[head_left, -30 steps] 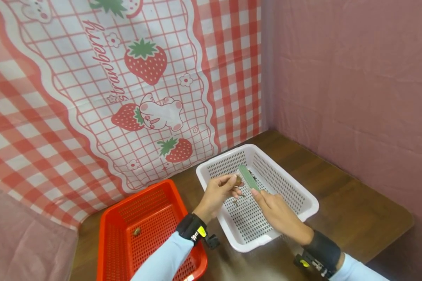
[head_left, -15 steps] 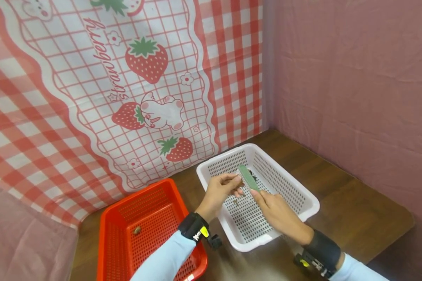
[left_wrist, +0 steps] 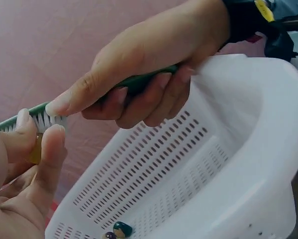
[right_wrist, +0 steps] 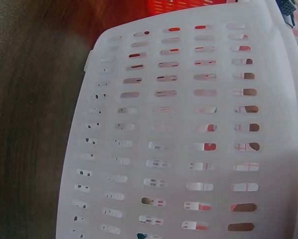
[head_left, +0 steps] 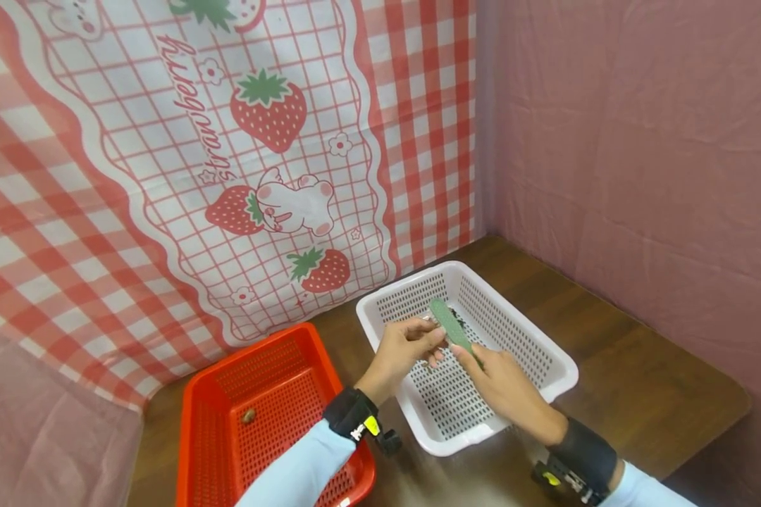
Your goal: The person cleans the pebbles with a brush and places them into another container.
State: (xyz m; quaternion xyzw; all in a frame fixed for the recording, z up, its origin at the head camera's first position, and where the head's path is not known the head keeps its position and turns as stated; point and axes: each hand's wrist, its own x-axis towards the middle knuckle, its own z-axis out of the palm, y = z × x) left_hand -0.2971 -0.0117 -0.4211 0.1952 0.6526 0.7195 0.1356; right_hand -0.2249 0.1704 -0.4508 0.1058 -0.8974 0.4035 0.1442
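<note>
Over the white basket (head_left: 561, 377), my left hand (head_left: 401, 353) pinches a small amber-brown stone (left_wrist: 37, 150) between thumb and fingers. My right hand (head_left: 504, 384) grips a green brush (head_left: 445, 317) by its handle, thumb laid along the back. In the left wrist view its white bristles (left_wrist: 44, 119) touch or nearly touch the stone, which the left fingers mostly cover. Dark pebbles (head_left: 459, 317) lie on the basket floor; a dark green one (left_wrist: 122, 229) shows in the left wrist view. The right wrist view holds only the basket's slotted side, neither hand.
A red basket (head_left: 193, 429) stands at the left with one small brown stone (head_left: 248, 416) inside. Both baskets sit on a brown wooden table (head_left: 640, 373). A strawberry-print cloth (head_left: 266, 113) hangs behind, and a pink cloth (head_left: 621, 155) at the right.
The left hand has shifted slightly right, closer to the brush. The brush has turned so that its green back faces up more. Both hands keep their holds.
</note>
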